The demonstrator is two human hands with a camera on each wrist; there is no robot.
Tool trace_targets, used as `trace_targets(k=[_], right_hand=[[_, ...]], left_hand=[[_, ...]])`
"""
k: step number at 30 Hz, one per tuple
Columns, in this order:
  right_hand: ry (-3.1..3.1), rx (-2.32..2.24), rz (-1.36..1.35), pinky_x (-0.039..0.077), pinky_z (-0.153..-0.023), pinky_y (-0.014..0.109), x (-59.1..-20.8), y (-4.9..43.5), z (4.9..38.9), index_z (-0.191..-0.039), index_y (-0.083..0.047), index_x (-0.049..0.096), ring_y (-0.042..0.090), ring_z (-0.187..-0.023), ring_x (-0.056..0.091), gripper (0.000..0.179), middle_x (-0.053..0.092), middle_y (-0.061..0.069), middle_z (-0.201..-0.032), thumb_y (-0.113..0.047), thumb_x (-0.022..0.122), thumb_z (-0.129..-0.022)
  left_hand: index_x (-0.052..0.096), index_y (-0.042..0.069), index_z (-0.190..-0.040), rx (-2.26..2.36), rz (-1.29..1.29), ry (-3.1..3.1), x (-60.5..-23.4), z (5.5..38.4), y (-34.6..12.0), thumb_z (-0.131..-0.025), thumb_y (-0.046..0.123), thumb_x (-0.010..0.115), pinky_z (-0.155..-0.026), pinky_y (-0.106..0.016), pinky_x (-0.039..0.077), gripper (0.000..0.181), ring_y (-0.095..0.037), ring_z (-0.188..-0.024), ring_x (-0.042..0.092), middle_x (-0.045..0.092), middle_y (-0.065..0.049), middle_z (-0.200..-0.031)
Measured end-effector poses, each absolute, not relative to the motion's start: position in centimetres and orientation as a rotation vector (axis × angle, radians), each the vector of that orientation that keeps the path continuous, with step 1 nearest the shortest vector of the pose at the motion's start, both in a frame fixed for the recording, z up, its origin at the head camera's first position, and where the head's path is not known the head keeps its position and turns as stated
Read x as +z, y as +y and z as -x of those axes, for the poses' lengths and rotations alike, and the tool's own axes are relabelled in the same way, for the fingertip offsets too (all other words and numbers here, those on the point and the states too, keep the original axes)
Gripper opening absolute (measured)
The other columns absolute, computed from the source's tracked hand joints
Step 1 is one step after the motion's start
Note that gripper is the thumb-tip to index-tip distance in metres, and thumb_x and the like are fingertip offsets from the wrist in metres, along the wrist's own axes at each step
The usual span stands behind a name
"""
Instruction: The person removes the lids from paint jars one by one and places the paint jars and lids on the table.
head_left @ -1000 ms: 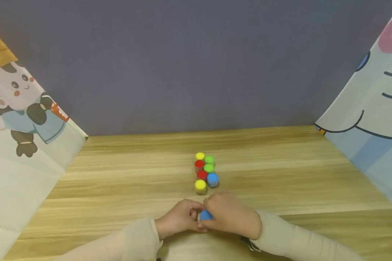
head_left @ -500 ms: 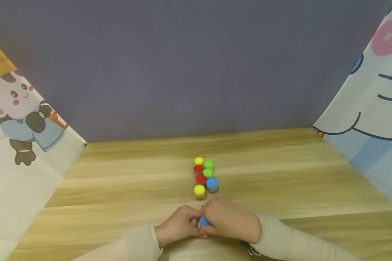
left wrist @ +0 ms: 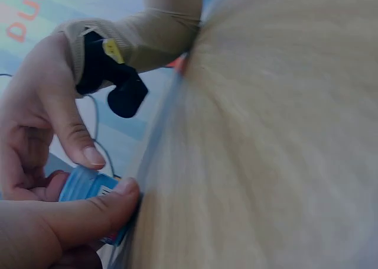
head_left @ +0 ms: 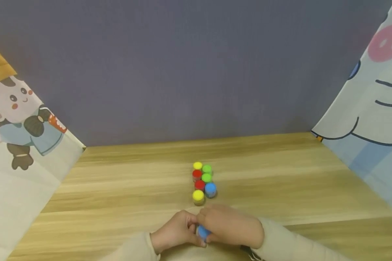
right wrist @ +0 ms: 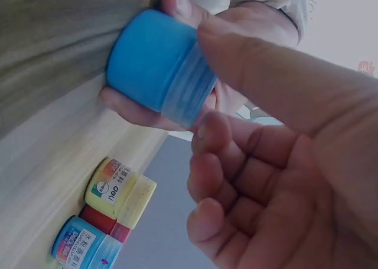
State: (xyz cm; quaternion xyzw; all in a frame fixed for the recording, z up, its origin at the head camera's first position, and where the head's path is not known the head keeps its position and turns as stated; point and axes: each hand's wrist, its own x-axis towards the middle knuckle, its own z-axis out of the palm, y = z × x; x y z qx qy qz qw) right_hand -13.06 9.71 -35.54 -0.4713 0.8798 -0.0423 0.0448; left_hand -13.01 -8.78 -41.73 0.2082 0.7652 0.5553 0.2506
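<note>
The blue jar (right wrist: 147, 59) sits between the two hands near the front of the bench (head_left: 117, 188), cap (right wrist: 192, 83) on; whether its base touches the wood I cannot tell. The left hand (head_left: 178, 232) grips its body, thumb on one side and fingers on the other. The right hand (head_left: 232, 226) pinches the cap between thumb and bent forefinger, its other fingers curled in and apart from the jar. That pinch bears on a narrow band, so any twist there could slip if the cap is tight or the fingertips smooth. Should the left hand's grip be the weaker, the whole jar would likely turn with the cap. A sudden release while the jar is tilted might spill whatever is inside. The right knuckles are also near the front yellow jar (head_left: 198, 197), and a forward jerk could knock it into the red jar (head_left: 199, 185) behind.
</note>
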Motion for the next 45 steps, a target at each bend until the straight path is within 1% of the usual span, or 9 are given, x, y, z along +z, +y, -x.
trace_targets(k=[3, 6, 9, 14, 19, 26, 34, 39, 45], right_hand=[[2.683, -0.160, 1.499, 0.039, -0.068, 0.015, -35.8, 9.8, 12.7, -0.095, -0.019, 0.062, 0.000, -0.073, 0.040, 0.027, 0.049, -0.016, -0.077, -0.035, 0.075, -0.077], [2.714, -0.210, 1.522, 0.036, -0.064, 0.015, -36.1, 9.7, 12.4, -0.091, -0.020, 0.061, 0.000, -0.069, 0.037, 0.027, 0.045, -0.017, -0.075, -0.043, 0.070, -0.081], [2.758, -0.281, 1.441, 0.034, -0.059, 0.015, -36.3, 9.5, 12.0, -0.084, -0.021, 0.059, 0.000, -0.064, 0.036, 0.030, 0.042, -0.017, -0.070, -0.050, 0.065, -0.083], [2.802, -0.356, 1.214, 0.031, -0.048, 0.017, -36.2, 9.2, 11.8, -0.066, -0.018, 0.053, 0.003, -0.050, 0.031, 0.040, 0.036, -0.012, -0.057, -0.051, 0.064, -0.083], [2.837, -0.290, 1.178, 0.029, -0.048, 0.019, -36.3, 9.3, 11.9, -0.057, -0.019, 0.049, 0.004, -0.045, 0.028, 0.046, 0.034, -0.011, -0.050, -0.053, 0.063, -0.083], [2.833, -0.255, 1.156, 0.030, -0.049, 0.019, -36.6, 9.2, 11.9, -0.061, -0.017, 0.050, 0.005, -0.049, 0.031, 0.040, 0.036, -0.010, -0.054, -0.046, 0.065, -0.084], [2.773, -0.168, 1.295, 0.034, -0.059, 0.018, -36.1, 9.1, 12.3, -0.077, -0.017, 0.059, 0.004, -0.061, 0.036, 0.028, 0.041, -0.013, -0.064, -0.043, 0.068, -0.082], [2.702, -0.183, 1.361, 0.035, -0.061, 0.017, -35.5, 9.3, 12.6, -0.086, -0.017, 0.060, 0.003, -0.066, 0.037, 0.021, 0.043, -0.014, -0.069, -0.036, 0.069, -0.083], [2.696, -0.234, 1.390, 0.033, -0.059, 0.015, -35.3, 9.6, 12.7, -0.086, -0.018, 0.059, 0.002, -0.066, 0.036, 0.019, 0.043, -0.015, -0.070, -0.032, 0.071, -0.081]], left_hand=[[0.074, 0.011, -0.088, 1.522, -0.561, 2.071, -42.0, 12.6, -9.0, -0.067, 0.005, 0.082, -0.039, -0.015, 0.024, 0.023, -0.001, -0.041, 0.034, 0.046, 0.005, -0.048], [0.074, 0.010, -0.088, 1.544, -0.548, 2.055, -42.2, 12.2, -9.2, -0.069, 0.005, 0.081, -0.039, -0.014, 0.024, 0.022, -0.001, -0.041, 0.034, 0.046, 0.004, -0.048], [0.074, 0.010, -0.089, 1.549, -0.547, 2.052, -42.2, 12.0, -9.3, -0.069, 0.006, 0.081, -0.039, -0.013, 0.025, 0.022, -0.001, -0.041, 0.034, 0.046, 0.004, -0.048], [0.075, 0.011, -0.091, 1.568, -0.543, 2.039, -42.0, 12.1, -9.2, -0.069, 0.004, 0.081, -0.039, -0.011, 0.026, 0.024, 0.000, -0.040, 0.034, 0.051, 0.004, -0.049], [0.075, 0.012, -0.090, 1.572, -0.555, 2.037, -42.2, 12.3, -9.0, -0.069, 0.005, 0.081, -0.039, -0.011, 0.025, 0.023, 0.001, -0.040, 0.032, 0.048, 0.007, -0.048], [0.075, 0.012, -0.086, 1.567, -0.559, 2.055, -42.5, 12.4, -8.9, -0.067, 0.005, 0.081, -0.040, -0.012, 0.023, 0.021, 0.001, -0.041, 0.032, 0.045, 0.008, -0.047], [0.074, 0.010, -0.085, 1.540, -0.569, 2.096, -42.3, 12.5, -9.0, -0.066, 0.005, 0.083, -0.039, -0.014, 0.023, 0.022, 0.000, -0.041, 0.033, 0.045, 0.006, -0.047], [0.075, 0.012, -0.089, 1.523, -0.577, 2.106, -42.1, 12.6, -9.0, -0.066, 0.006, 0.083, -0.039, -0.014, 0.023, 0.025, 0.000, -0.041, 0.033, 0.045, 0.006, -0.047], [0.074, 0.012, -0.087, 1.508, -0.596, 2.130, -42.0, 13.0, -8.9, -0.067, 0.008, 0.083, -0.039, -0.014, 0.022, 0.022, 0.000, -0.041, 0.033, 0.045, 0.007, -0.047]])
